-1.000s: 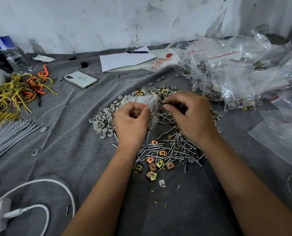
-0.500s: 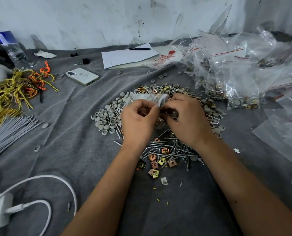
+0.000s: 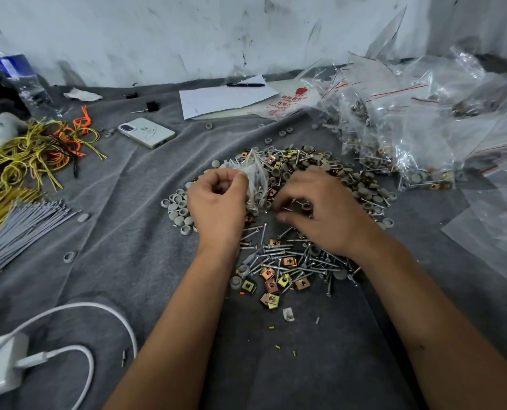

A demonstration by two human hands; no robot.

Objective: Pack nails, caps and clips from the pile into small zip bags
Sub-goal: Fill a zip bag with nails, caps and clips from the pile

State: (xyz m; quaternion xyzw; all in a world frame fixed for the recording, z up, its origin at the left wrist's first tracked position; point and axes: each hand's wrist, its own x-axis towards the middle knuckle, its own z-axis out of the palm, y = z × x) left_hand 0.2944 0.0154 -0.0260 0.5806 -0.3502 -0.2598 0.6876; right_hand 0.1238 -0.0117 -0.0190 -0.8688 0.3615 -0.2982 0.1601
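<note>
My left hand [image 3: 216,202] pinches the small clear plastic zip bag [image 3: 256,184] upright, while my right hand [image 3: 314,208], just beside its mouth, curls over the mixed pile of silver nails, grey caps and brass clips [image 3: 290,255].

Probably a makeshift packing workshop: grey cloth [image 3: 113,232], hardware pile [image 3: 290,261], filled zip bags [image 3: 409,128], scuffed wall [image 3: 187,34].

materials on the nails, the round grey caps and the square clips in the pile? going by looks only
Nails: bare silvery metal, probably plated steel; thin shanks glint.
Round grey caps: likely moulded plastic; matt, uniform grey, hollow undersides.
Square clips: thin folded sheet metal, gold to coppery sheen suggesting a plated or passivated coat; exact finish unclear.
</note>
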